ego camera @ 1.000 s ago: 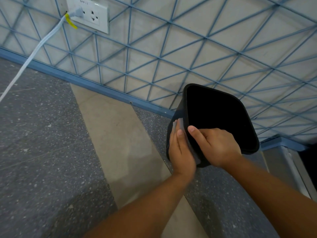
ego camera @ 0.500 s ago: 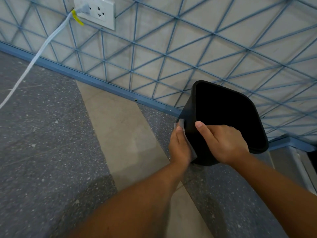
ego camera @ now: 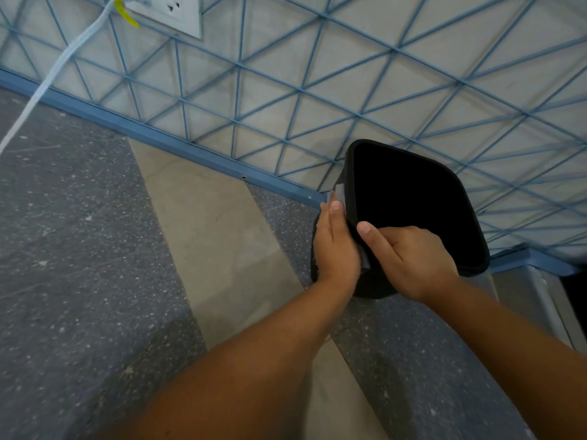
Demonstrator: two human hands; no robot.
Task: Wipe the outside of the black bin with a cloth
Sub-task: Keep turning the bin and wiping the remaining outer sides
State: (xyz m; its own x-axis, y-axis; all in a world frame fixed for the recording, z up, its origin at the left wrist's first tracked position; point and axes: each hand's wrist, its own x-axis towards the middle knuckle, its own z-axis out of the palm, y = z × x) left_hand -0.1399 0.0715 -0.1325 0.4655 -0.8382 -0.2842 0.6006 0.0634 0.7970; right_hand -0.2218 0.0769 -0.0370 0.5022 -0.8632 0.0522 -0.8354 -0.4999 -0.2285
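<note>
no writing i can read anywhere. my right hand grips the near rim of the black bin, thumb outside; its inside shows only dark. my left hand lies flat, fingers straight, pressing the pale cloth against the bin's outer left wall, just beside the wall's blue baseboard.

Cloth between left hand, bin
</note>
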